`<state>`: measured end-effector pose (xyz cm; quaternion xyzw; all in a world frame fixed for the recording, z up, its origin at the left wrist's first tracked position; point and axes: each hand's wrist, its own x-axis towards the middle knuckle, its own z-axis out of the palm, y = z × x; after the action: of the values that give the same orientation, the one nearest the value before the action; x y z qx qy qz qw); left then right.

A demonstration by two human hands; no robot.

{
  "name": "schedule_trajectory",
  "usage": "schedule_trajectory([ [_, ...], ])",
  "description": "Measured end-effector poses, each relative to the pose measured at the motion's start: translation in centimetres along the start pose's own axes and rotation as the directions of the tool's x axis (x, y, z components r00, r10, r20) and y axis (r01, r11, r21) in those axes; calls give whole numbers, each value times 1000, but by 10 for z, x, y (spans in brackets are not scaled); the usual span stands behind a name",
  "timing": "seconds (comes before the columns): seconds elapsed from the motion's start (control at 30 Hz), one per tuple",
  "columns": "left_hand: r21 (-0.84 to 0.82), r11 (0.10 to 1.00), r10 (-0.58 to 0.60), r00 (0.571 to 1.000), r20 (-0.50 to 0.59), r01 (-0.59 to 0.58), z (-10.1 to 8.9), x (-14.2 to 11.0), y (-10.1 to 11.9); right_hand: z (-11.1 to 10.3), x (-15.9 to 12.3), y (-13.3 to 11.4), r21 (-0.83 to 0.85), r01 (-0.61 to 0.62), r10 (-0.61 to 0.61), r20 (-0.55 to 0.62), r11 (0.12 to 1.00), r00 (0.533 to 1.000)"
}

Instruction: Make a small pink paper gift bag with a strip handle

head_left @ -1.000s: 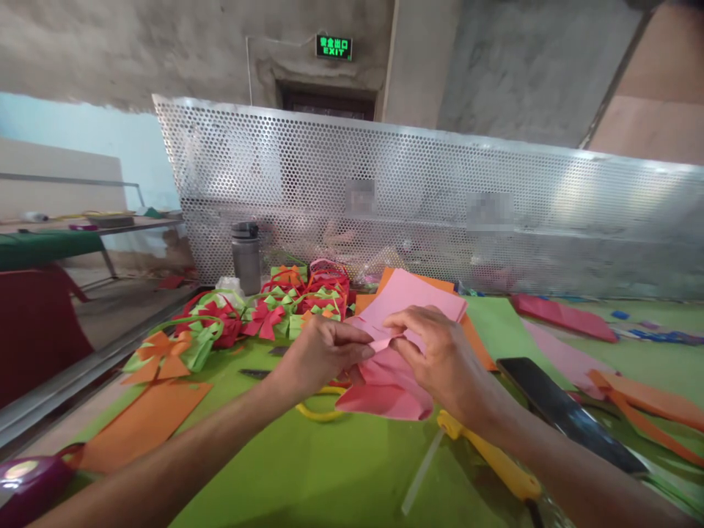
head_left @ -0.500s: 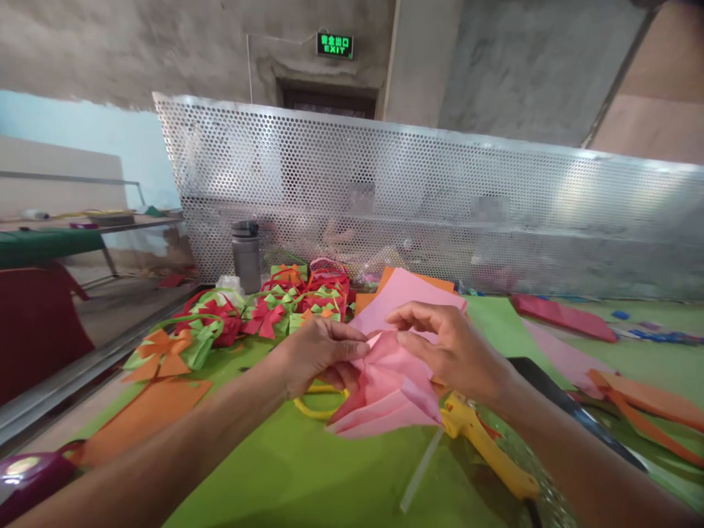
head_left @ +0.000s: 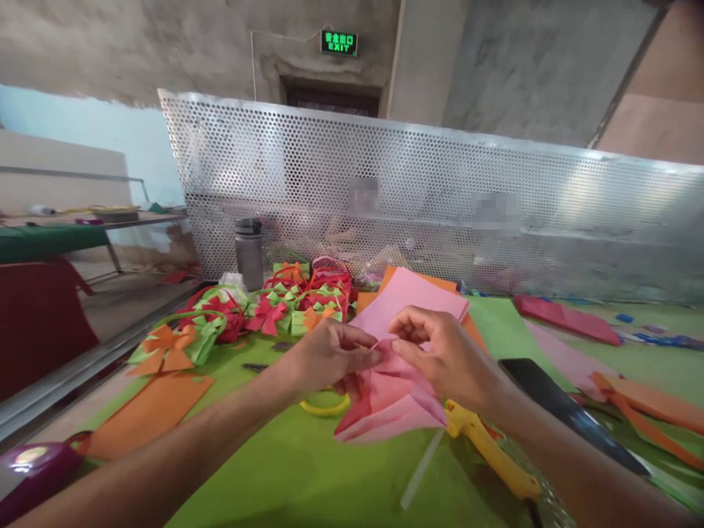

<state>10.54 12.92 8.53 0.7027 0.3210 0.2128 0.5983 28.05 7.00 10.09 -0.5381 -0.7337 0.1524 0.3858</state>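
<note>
A pleated piece of pink paper point(head_left: 391, 400) hangs in a fan shape above the green table point(head_left: 286, 469). My left hand point(head_left: 327, 357) pinches its top from the left, fingers closed. Facing it from the right, my right hand point(head_left: 448, 357) pinches the same top edge, and the fingertips of both hands nearly meet. A yellow glue gun point(head_left: 489, 455) lies just under my right wrist. Yellow scissor handles point(head_left: 325, 405) peek out below my left hand.
Red, green and orange paper bows point(head_left: 264, 308) are piled at the back left beside a grey bottle point(head_left: 249, 253). Pink and orange sheets point(head_left: 410, 293) lie behind my hands, an orange sheet point(head_left: 146, 411) at left, a black phone point(head_left: 566, 414) at right. A perforated metal screen point(head_left: 440, 198) walls off the far side.
The pink paper has gone from lying bunched on the table to hanging as a fan. Both hands stayed on its top; my right hand shifted slightly up and left.
</note>
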Motion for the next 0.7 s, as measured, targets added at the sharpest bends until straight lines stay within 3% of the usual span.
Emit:
schedule_trajectory([
  [0.3,-238,957,-139,983,119,164,-5,4,-5,-9,2,3,61,-47,46,15,997,999],
  [0.47,-183,977,-92,992,80,106,-1,2,-2,-5,2,1,13,-71,70,63,997,996],
  [0.7,-172,985,-16,995,100,33,2,1,-6,-1,0,-1,-37,-48,49,15,998,999],
])
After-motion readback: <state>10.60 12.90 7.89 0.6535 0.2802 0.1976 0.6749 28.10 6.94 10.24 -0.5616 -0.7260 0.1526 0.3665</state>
